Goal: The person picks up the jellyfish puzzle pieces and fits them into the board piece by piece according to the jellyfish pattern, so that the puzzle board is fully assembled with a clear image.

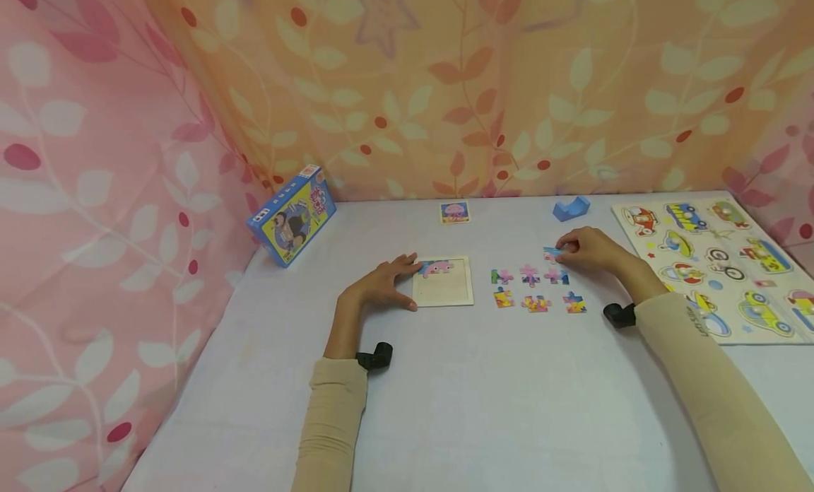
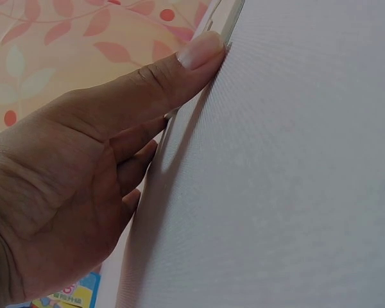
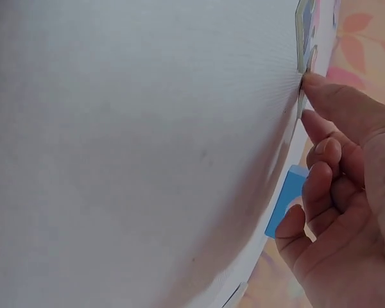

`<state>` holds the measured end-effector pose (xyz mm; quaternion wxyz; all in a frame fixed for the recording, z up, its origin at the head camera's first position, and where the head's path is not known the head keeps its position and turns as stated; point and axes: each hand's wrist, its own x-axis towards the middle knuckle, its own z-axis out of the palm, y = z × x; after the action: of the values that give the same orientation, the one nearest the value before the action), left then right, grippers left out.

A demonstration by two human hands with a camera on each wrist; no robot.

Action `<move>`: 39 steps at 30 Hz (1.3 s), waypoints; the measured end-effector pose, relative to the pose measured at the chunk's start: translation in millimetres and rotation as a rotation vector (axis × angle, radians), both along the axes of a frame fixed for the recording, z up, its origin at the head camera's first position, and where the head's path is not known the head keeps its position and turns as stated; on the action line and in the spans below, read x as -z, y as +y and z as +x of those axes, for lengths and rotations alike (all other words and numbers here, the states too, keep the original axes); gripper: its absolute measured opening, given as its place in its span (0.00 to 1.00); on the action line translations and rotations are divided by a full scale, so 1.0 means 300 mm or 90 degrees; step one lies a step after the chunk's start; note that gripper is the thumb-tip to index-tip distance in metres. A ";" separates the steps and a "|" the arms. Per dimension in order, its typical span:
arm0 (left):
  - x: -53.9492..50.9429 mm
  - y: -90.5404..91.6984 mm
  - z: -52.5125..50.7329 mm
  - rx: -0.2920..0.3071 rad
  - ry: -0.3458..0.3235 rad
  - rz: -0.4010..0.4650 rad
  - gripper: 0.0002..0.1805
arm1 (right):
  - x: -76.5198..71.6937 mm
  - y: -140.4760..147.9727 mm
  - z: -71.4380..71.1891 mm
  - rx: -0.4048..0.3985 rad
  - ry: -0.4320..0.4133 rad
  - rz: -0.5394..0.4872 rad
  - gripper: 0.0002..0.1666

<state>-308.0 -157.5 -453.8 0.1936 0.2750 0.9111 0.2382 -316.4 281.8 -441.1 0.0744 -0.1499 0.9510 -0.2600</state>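
A small square puzzle tray (image 1: pixel 470 283) lies on the white table, with a pink and blue jigsaw section (image 1: pixel 436 268) in its upper left corner. Along the tray's left side rests my left hand (image 1: pixel 380 283), fingers spread at the top corner and thumb near the bottom one. In the left wrist view the thumb (image 2: pixel 202 51) touches the tray's edge. My right hand (image 1: pixel 591 250) pinches a blue and pink puzzle piece (image 1: pixel 550 253) between thumb and fingers, low over the table. Just below it, several loose puzzle pieces (image 1: pixel 531 276) lie in two rows.
A picture card (image 1: pixel 454 211) lies behind the tray. Behind my right hand is a blue curved block (image 1: pixel 571 208). A large board with vehicle pictures (image 1: pixel 715 266) covers the right side. At the back left stands a blue and yellow box (image 1: pixel 294 216), near the patterned curtain (image 1: pixel 445 89).
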 end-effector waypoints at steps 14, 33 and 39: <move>0.001 -0.003 0.015 -0.006 -0.007 -0.001 0.52 | 0.001 -0.013 -0.023 -0.025 0.004 -0.022 0.19; 0.011 0.001 0.006 -0.012 -0.004 -0.002 0.52 | -0.017 -0.371 -0.080 -0.133 0.012 -0.098 0.17; -0.003 0.002 0.009 -0.022 -0.007 0.005 0.51 | -0.015 -0.449 -0.076 -0.169 0.000 -0.097 0.15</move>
<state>-305.2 -157.0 -452.8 0.1928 0.2585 0.9138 0.2469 -339.2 147.1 -436.7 0.0963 -0.2794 0.9003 -0.3196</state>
